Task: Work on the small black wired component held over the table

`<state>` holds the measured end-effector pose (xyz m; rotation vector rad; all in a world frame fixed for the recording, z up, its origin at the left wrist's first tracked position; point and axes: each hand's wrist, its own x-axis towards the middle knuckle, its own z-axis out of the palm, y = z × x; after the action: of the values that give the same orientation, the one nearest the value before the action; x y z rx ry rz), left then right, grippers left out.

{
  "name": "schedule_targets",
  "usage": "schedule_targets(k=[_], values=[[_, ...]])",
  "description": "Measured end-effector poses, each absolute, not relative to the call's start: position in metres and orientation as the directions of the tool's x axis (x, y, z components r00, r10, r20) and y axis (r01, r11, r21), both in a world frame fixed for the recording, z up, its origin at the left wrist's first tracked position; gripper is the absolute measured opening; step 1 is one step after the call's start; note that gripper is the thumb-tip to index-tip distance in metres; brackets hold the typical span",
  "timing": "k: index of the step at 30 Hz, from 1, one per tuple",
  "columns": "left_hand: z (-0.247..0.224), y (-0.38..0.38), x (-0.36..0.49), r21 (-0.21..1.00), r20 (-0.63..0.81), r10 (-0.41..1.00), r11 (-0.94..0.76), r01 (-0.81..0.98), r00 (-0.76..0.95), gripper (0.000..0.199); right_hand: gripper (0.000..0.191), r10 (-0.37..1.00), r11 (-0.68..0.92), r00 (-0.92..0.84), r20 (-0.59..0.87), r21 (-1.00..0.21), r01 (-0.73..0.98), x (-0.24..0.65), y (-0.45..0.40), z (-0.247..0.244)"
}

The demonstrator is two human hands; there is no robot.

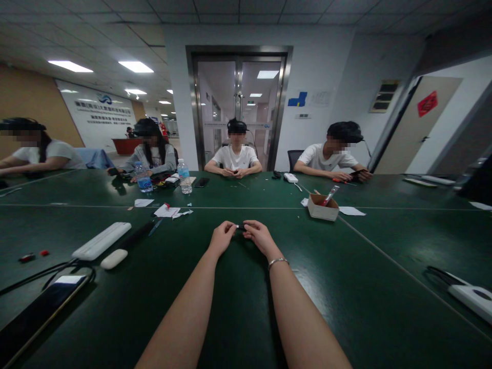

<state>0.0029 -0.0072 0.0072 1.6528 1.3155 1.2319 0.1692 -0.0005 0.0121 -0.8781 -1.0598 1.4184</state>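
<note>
Green bench [238, 307] in an office, a small black piece [241, 227] held between two hands.
The piece is short and dark with a pale left end; the left hand [222, 239] and right hand [260, 239] pinch it from either side with their fingers, near the middle. A seam [246, 207] crosses just beyond; paper scraps [167, 210] lie far left. Far right, an open box [323, 212] contains a red-and-clear tool [330, 196].

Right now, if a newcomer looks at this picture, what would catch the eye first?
Probably the left hand and right hand near the middle, holding a small dark object between them. Across the green table, a person sits before a glass door. A phone lies at lower left.
</note>
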Motion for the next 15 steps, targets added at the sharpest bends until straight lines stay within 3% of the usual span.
schedule_targets(k=[15], values=[[0.0157, -0.0130, 0.0029, 0.883, 0.352, 0.933, -0.358, 0.302, 0.077, 0.023, 0.021, 0.993, -0.003, -0.113, 0.036, -0.946, -0.325, 0.1687, -0.0010, 0.0139]])
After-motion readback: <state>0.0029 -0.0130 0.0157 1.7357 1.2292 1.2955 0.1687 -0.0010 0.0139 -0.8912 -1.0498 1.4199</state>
